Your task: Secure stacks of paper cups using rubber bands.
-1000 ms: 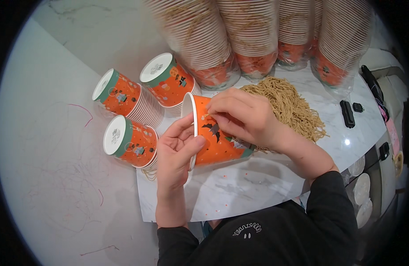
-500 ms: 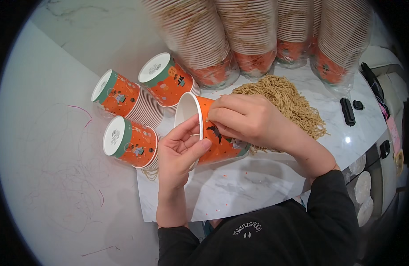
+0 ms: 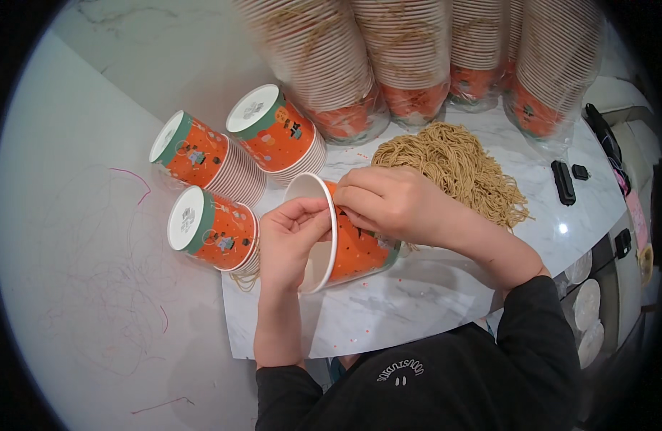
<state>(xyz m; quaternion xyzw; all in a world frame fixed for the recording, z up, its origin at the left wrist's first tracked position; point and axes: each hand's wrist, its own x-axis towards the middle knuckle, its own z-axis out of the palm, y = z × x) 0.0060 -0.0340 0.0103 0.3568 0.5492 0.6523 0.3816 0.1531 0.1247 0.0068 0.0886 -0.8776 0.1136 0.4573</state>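
Note:
A white-rimmed orange paper bucket (image 3: 361,253) with dark printed figures lies tilted on its side between my hands, its mouth facing left. My left hand (image 3: 282,241) is at the mouth, thumb and fingers pinched at the rim, with some fingertips inside the opening. On the outer wall just behind the rim, my right hand (image 3: 403,208) is closed with its fingertips pressed together. Whatever those fingertips pinch is hidden. Behind the right hand lies a loose heap of tan cords (image 3: 453,161).
Upside-down bucket stacks stand at the left: one at the back (image 3: 277,133), one at far left (image 3: 201,158), one nearer (image 3: 219,230) with cord under it. Tall plastic-wrapped bucket stacks (image 3: 403,65) line the back. A small black device (image 3: 562,181) lies right on the marble-patterned table (image 3: 273,334).
The bucket has turned and its rim has dropped lower and slightly right. My left fingers have drawn together into a pinch at the rim; my right hand has shifted slightly down.

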